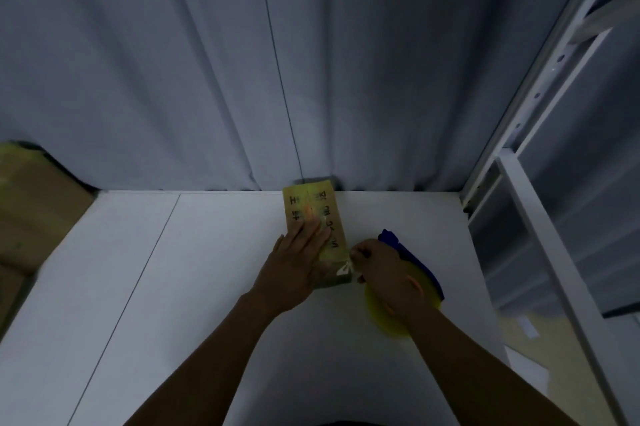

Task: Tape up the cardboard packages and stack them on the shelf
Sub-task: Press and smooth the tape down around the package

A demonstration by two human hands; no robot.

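Observation:
A small cardboard package with black printed letters lies on the white table, its far end against the curtain. My left hand presses flat on its top, fingers straight. My right hand grips a tape dispenser with a blue top and a yellow body just right of the package's near corner. A clear strip of tape runs from the dispenser over the package's near end.
A grey curtain hangs behind the table. A white metal shelf frame stands at the right. Brown cardboard boxes sit at the left, beside the table edge.

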